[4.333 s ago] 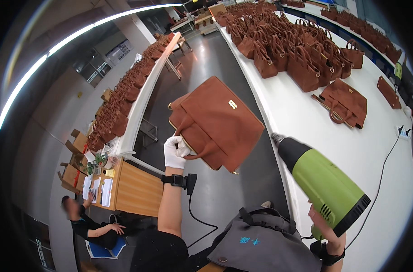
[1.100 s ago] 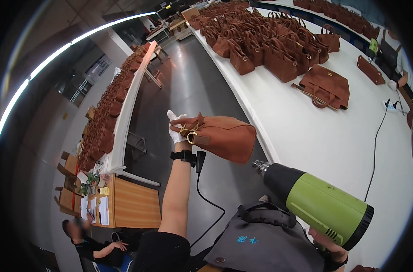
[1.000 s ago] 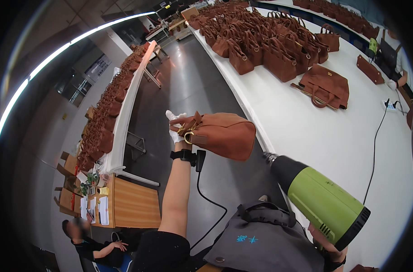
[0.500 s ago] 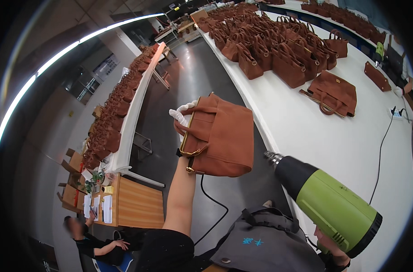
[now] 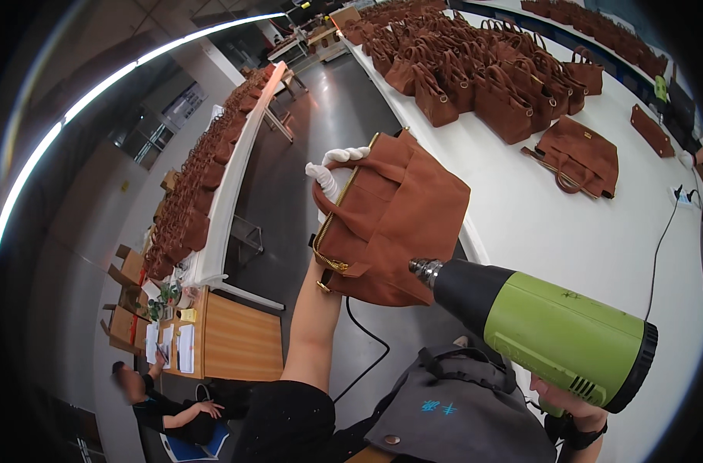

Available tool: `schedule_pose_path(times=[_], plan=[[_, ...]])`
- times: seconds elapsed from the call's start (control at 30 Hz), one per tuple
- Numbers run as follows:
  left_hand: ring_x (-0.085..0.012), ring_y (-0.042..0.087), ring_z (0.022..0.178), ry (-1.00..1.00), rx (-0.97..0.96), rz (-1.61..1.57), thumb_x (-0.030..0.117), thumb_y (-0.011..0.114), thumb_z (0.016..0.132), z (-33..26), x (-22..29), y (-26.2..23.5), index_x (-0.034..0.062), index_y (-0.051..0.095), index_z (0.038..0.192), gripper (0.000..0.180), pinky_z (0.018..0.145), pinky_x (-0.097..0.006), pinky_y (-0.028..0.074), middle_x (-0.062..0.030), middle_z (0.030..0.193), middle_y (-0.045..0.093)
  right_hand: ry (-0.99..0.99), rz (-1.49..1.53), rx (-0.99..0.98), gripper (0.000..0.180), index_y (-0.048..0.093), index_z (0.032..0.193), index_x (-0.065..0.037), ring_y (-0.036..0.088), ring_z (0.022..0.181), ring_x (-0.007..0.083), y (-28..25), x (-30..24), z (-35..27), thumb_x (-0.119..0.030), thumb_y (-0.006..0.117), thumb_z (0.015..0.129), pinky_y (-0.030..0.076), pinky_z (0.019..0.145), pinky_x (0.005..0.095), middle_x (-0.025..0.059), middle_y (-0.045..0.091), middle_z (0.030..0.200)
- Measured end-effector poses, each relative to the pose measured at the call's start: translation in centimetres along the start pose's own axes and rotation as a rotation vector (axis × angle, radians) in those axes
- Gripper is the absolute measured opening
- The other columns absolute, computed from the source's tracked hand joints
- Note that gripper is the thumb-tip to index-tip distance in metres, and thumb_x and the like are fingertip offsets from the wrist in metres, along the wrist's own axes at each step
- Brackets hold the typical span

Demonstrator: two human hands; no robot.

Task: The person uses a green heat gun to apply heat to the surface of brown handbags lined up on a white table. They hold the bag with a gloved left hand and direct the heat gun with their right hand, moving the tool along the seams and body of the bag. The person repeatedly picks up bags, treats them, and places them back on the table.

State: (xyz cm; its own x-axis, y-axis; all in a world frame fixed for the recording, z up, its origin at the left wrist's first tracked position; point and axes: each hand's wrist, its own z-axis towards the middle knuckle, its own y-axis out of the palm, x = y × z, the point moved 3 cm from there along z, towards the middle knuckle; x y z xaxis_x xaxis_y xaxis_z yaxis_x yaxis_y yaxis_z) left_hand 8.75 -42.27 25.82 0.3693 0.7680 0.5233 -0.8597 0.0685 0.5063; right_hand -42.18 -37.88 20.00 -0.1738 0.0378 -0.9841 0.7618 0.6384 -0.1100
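Note:
A brown handbag [image 5: 401,220] with a gold zipper hangs tilted in front of me. My left hand [image 5: 337,171], in a white glove, is closed on its top side by the handles; the rest of that hand is hidden behind the bag. In my right hand [image 5: 564,401] is a green and black heat gun [image 5: 560,328], my fingers round its grip and mostly covered by its body. The metal nozzle of the heat gun points left at the lower part of the bag, very near it or overlapping it in view.
On the white table [image 5: 552,231] to my right stand many brown handbags [image 5: 506,104], and one handbag [image 5: 575,158] lies flat. More bags [image 5: 201,185] line a long table at left. A person [image 5: 174,409] sits by a wooden desk [image 5: 239,336]. A black cable [image 5: 374,370] hangs below the held bag.
The held bag has moved right and tilted further. The heat gun has come left and turned more level, bringing its nozzle up to the bag's lower part.

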Motion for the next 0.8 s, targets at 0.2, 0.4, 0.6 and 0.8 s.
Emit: schedule_pose_path(times=[0.2, 0.4, 0.6, 0.8], plan=[[-0.0273, 0.060, 0.109, -0.045, 0.015, 0.023, 0.065, 0.047, 0.091, 0.7, 0.1, -0.4, 0.0065, 0.065, 0.096, 0.061, 0.106, -0.045, 0.044, -0.0098, 0.101, 0.067, 0.031, -0.014, -0.022, 0.026, 0.064, 0.105, 0.001, 0.060, 0.071, 0.0155, 0.4, -0.2, 0.6, -0.005, 0.069, 0.080, 0.049, 0.065, 0.0291, 0.0069, 0.064, 0.085], [-0.0274, 0.060, 0.109, -0.017, 0.028, 0.138, 0.067, 0.047, 0.090, 0.7, 0.6, -1.0, 0.0058, 0.062, 0.097, 0.063, 0.106, -0.045, 0.045, -0.0102, 0.099, 0.066, 0.035, -0.028, -0.032, 0.026, 0.064, 0.105, 0.000, 0.060, 0.071, 0.0151, 0.7, 0.1, 1.1, -0.005, 0.069, 0.080, 0.049, 0.064, 0.0289, 0.0067, 0.064, 0.085], [-0.0287, 0.059, 0.114, -0.124, -0.050, 0.261, 0.070, 0.046, 0.088, -0.5, 0.4, 0.2, 0.0033, 0.058, 0.103, 0.070, 0.108, -0.044, 0.043, -0.0138, 0.108, 0.065, 0.008, -0.025, -0.025, 0.027, 0.064, 0.106, 0.000, 0.060, 0.071, 0.0148, 0.6, 0.0, 1.9, -0.005, 0.069, 0.080, 0.049, 0.064, 0.0287, 0.0064, 0.064, 0.085], [-0.0298, 0.055, 0.123, -0.202, -0.067, 0.284, 0.073, 0.050, 0.084, -1.3, 0.3, 2.2, 0.0006, 0.057, 0.113, 0.078, 0.110, -0.047, 0.042, -0.0168, 0.120, 0.062, 0.004, -0.014, 0.001, 0.027, 0.064, 0.106, 0.000, 0.060, 0.070, 0.0144, 0.1, 0.1, 1.8, -0.005, 0.069, 0.080, 0.049, 0.064, 0.0286, 0.0061, 0.064, 0.085]])
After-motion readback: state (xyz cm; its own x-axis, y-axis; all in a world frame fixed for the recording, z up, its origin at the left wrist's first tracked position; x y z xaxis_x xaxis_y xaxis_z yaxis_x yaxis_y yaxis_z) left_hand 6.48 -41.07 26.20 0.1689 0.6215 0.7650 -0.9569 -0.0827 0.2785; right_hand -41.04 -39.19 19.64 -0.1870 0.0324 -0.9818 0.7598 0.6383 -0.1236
